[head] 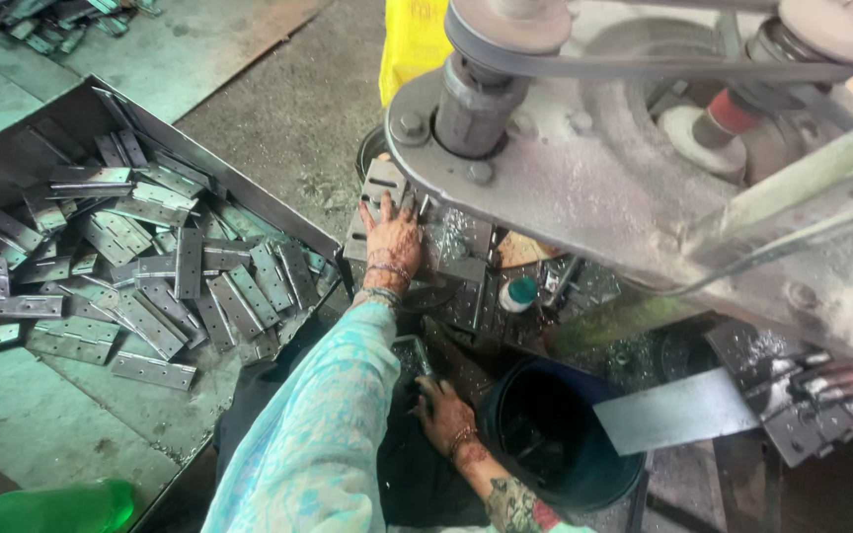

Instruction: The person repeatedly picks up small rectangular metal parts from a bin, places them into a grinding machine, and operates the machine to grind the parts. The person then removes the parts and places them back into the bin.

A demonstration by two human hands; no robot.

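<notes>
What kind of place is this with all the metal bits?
Most likely a small metal workshop. A tray holds a heap of steel hinges, a belt-driven machine stands over the bench, and the left hand rests on a hinge at the machine while the right hand reaches beside a dark bucket.

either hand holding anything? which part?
Left hand lies flat, fingers spread, on a metal hinge plate on the machine table; no grip closed. Right hand is low beside the black bucket; whether it holds anything cannot be told.
</notes>
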